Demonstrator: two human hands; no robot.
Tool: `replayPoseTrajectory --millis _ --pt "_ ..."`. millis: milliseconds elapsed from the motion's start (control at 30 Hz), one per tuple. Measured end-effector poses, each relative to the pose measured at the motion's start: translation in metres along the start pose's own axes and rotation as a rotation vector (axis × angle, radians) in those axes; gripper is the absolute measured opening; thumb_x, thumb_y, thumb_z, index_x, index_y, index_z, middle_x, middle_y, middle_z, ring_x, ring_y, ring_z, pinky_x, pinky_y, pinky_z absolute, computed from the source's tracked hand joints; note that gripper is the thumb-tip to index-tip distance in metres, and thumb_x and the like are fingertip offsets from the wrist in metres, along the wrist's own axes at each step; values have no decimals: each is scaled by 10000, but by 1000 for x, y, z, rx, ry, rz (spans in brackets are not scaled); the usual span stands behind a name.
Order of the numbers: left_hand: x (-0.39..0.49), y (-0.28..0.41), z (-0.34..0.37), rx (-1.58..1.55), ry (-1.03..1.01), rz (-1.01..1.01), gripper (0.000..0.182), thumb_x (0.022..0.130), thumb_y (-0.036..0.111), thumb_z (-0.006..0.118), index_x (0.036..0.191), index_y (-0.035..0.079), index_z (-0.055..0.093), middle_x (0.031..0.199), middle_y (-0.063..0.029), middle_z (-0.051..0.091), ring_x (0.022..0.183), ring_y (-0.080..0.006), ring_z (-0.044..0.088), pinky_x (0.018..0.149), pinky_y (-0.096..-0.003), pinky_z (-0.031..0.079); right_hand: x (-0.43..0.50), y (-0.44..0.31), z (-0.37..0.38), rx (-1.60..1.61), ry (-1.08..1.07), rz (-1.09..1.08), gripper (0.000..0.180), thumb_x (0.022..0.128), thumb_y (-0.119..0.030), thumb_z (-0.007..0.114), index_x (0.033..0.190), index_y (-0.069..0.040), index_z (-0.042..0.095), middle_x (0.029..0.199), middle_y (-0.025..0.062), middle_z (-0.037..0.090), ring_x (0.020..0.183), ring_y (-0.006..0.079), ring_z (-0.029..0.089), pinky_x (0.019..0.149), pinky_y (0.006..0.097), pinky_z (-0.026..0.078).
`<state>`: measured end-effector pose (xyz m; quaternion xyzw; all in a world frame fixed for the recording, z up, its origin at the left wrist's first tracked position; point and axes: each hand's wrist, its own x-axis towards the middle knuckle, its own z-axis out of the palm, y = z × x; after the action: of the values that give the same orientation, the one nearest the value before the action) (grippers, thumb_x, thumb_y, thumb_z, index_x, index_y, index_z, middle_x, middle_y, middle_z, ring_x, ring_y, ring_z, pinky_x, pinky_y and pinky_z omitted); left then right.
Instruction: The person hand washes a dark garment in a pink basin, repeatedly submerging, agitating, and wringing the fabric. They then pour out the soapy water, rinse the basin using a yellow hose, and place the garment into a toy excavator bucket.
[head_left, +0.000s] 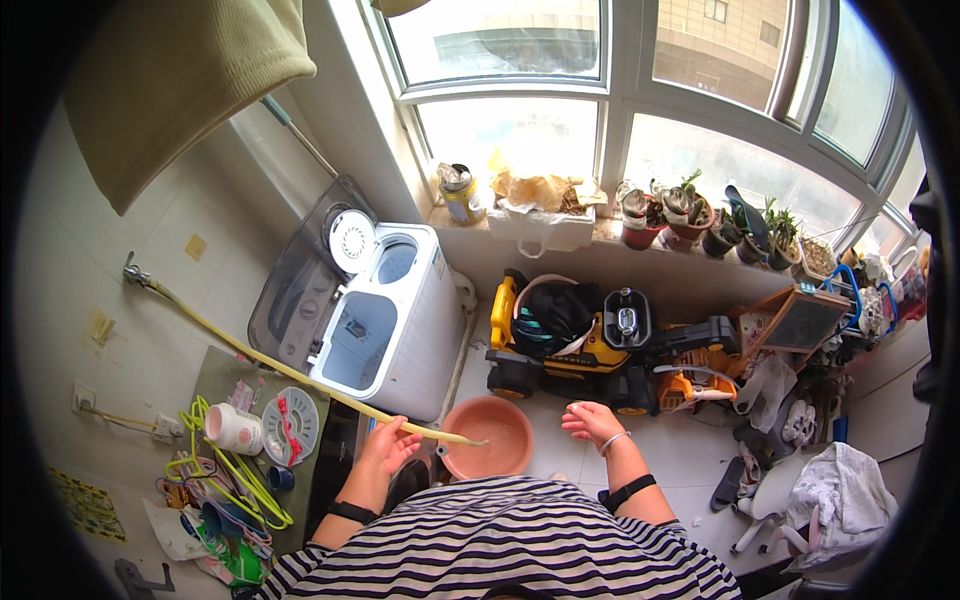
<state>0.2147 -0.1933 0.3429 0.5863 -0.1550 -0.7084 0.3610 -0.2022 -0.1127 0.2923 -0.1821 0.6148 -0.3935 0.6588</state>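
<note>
A long yellow hose (247, 346) runs from a wall tap (133, 271) across the left side, and its free end lies over a round pink plastic basin (448, 420) on the floor. My left hand (390, 446) holds the hose loosely near that end, the hose passing between thumb and fingers. Some water seems to be in the basin. To the basin's right, my right hand (592, 425) hovers with nothing in it, its fingers slightly bent and apart. Beyond the hose stands a white twin-tub washing machine (427, 330) with both tubs uncovered.
A yellow and black ride-on toy excavator (577, 367) carries dark cloth. Potted plants (641, 221) line the windowsill. At left, a counter (225, 375) bears green hangers (259, 487), a white tub (234, 429) and a grey perforated disc (279, 416). A cloth-draped chair (832, 495) stands at right.
</note>
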Motion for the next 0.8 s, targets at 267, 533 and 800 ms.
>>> replayPoseTrajectory --millis 267,533,800 --pt "0 -2 -1 9 -1 4 161 965 236 556 1059 106 538 948 -119 615 808 -283 648 686 -408 529 -4 -1 2 -4 -7 3 272 973 -300 564 1112 -72 615 1010 66 680 881 162 673 704 270 514" --pt "-3 -1 1 19 1 3 162 961 234 564 1059 109 532 937 -116 608 805 -279 646 683 -406 529 -6 0 4 -6 -1 12 264 972 -296 564 1104 -74 617 1008 67 678 884 163 672 709 270 513" --pt "-6 2 4 26 -15 14 161 958 234 574 1048 105 536 933 -114 613 799 -275 645 684 -401 527 -3 3 3 -26 -13 16 313 961 -319 577 1144 -64 593 1029 71 675 886 159 672 712 275 510"
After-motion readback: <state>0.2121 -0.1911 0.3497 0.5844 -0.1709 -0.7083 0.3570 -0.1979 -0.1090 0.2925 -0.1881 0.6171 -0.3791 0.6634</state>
